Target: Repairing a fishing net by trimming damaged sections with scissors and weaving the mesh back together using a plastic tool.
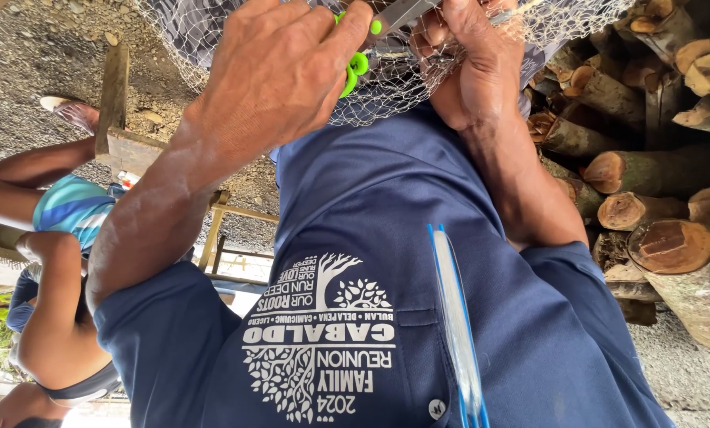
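Note:
My left hand (279, 75) holds scissors with bright green handles (359, 62), fingers through the loops. The metal blades (402, 12) point toward my right hand. My right hand (470, 67) is closed on a bunched part of a fine pale fishing net (386, 99), which hangs across the top of the view in front of my dark blue shirt (386, 198). The two hands are close together at the net. A flat blue-edged spool of clear line (454, 317) stands on edge against my chest.
A stack of cut logs (656, 166) fills the right side. Gravel ground (45, 47) and a wooden frame (117, 103) lie at the upper left. Another person in a blue striped top (69, 210) sits at the left edge.

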